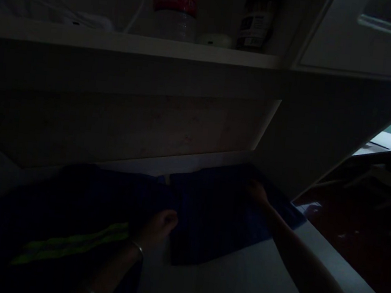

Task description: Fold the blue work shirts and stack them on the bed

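Observation:
A dark blue piece of clothing (215, 223), perhaps trousers, is laid out on a white surface. By its left edge is my left hand (161, 224), fingers curled closed; the dimness hides what they hold, if anything. My right hand (257, 192) rests on the far right part of the same cloth, its fingers too dark and blurred to read. Further left spreads another dark garment (99, 201) with a yellow-green reflective stripe (73, 244). My left forearm crosses over this one, with bangles at the wrist.
Overhead runs a white shelf (129, 44) carrying a red-labelled bottle (176, 0), a dark jar (255, 27) and a white cable. A cabinet side panel (309, 126) bounds the right. Beyond the white surface (230, 285) lie a reddish floor (351, 228) and a bright window (388, 136).

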